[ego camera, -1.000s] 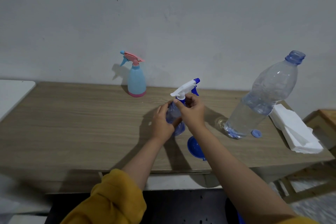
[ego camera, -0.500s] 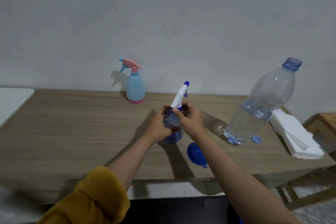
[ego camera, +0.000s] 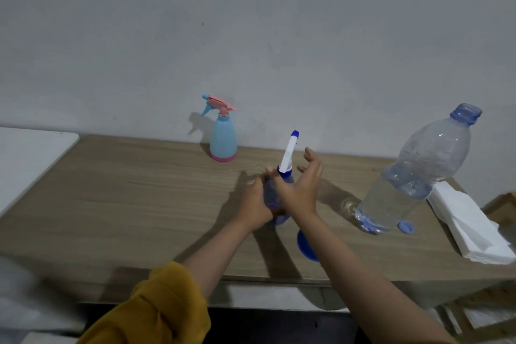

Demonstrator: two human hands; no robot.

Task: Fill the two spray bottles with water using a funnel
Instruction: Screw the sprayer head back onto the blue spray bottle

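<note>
While the left hand (ego camera: 255,201) holds the blue spray bottle (ego camera: 275,195) on the tabletop (ego camera: 125,204), the right hand (ego camera: 303,187) is open; its elbow could bump the big water bottle (ego camera: 413,176).

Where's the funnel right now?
In the head view the blue funnel lies on the wooden table near its front edge, partly hidden under the right forearm, just right of the blue spray bottle.
</note>
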